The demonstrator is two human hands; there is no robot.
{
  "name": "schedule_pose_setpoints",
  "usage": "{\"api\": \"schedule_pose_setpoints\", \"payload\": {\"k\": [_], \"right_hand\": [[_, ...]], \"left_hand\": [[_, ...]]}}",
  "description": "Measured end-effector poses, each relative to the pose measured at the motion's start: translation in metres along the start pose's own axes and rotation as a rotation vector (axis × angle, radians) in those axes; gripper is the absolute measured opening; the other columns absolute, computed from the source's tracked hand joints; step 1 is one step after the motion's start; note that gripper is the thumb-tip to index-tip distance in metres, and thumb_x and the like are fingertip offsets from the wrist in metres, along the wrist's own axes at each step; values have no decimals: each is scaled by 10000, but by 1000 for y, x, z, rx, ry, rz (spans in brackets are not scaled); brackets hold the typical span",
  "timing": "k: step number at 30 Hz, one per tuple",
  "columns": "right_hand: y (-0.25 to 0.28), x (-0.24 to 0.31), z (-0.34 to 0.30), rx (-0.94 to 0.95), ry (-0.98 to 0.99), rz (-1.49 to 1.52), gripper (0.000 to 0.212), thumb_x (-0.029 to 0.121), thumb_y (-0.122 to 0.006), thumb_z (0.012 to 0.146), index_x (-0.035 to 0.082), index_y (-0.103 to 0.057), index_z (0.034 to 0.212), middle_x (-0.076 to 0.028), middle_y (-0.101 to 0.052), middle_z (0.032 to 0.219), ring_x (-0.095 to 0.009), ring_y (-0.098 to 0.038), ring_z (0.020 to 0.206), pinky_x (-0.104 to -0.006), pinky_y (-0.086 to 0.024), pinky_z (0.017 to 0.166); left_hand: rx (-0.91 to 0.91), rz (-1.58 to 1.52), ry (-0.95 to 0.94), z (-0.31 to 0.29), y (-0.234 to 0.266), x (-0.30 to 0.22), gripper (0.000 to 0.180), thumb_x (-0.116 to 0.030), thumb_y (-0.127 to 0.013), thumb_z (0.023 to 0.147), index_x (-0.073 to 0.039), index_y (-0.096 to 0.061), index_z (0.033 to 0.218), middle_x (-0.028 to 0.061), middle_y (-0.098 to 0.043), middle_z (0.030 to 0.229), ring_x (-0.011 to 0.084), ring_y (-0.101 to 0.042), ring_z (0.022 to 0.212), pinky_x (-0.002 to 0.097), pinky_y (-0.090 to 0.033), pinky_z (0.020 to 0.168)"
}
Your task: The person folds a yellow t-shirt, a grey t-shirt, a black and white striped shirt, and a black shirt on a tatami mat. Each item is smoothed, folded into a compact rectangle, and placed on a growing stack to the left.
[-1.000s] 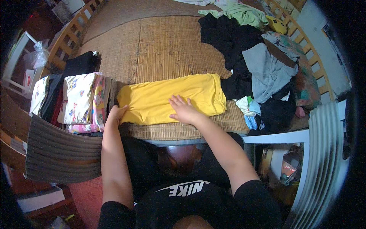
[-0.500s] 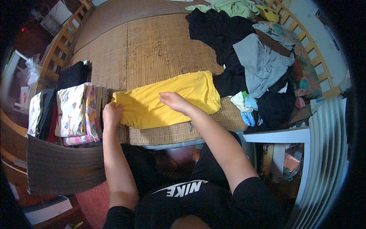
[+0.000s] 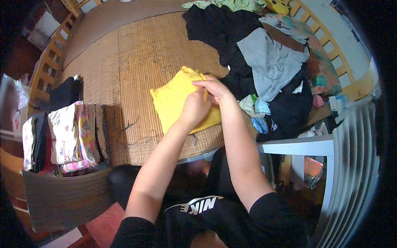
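Observation:
A yellow garment (image 3: pixel 172 105), doubled over into a compact bundle, lies on the woven mat in front of me. The fingers of my left hand (image 3: pixel 196 107) are closed on the cloth at its right part. Just beyond and to the right, my right hand (image 3: pixel 216 91) rests at the same edge, its fingers stretched leftward over the left fingertips. Both hands overlap, so part of the garment's right end is hidden. Whether it is a shirt or something else cannot be told.
Folded clothes (image 3: pixel 66 134) stand in a row at the left, with a folded black garment (image 3: pixel 65 94) behind them. Loose black clothes (image 3: pixel 221 31) and a grey garment (image 3: pixel 271 62) pile up at the right. Slatted wooden rails (image 3: pixel 43 76) border the woven mat (image 3: pixel 136 62).
My left hand has moved right, bringing the garment's left end over, so the long yellow strip is now a shorter bundle. The right hand has shifted slightly to the right and farther away.

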State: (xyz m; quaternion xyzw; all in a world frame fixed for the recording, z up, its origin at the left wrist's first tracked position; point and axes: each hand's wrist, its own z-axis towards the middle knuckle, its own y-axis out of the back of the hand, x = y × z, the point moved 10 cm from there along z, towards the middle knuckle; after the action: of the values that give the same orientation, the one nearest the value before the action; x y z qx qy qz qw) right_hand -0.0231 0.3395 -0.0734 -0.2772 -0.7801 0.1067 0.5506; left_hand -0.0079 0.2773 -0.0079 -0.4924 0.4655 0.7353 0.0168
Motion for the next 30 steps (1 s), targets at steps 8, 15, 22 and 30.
{"api": "schedule_pose_setpoints", "payload": {"k": [8,15,22,30], "right_hand": [[92,-3,12,-337,56,-568,226,86,-541,772,-34,-591,957,-155,-627,908,-233,-618,824,-336,-493,692],[114,-12,22,-513,-40,-1080,404,258,-611,727,-39,-579,999,-225,-587,999,-313,-582,934,-357,-461,788],[79,-53,2,-274,-284,-1179,502,350,-642,721,-17,-560,1053,-192,-605,994,-297,-595,903,-339,-463,784],[28,-49,-4,-279,-122,-1419,502,383,-592,775,-10,-540,1083,-209,-562,1075,-320,-556,977,-359,-443,818]], "left_hand": [[-288,43,130,-93,25,51,377,-191,-636,740,-26,-521,1059,181,-541,904,317,-552,838,377,-456,715],[-214,289,107,-110,29,79,424,-66,-593,730,-58,-467,1135,234,-472,1007,383,-491,935,412,-432,783],[-81,330,88,-113,100,96,207,-37,-556,711,-48,-527,916,142,-538,884,335,-558,799,419,-453,689],[84,856,-335,-124,53,74,176,-158,-554,726,-66,-490,862,78,-538,802,228,-555,768,356,-421,711]]}}
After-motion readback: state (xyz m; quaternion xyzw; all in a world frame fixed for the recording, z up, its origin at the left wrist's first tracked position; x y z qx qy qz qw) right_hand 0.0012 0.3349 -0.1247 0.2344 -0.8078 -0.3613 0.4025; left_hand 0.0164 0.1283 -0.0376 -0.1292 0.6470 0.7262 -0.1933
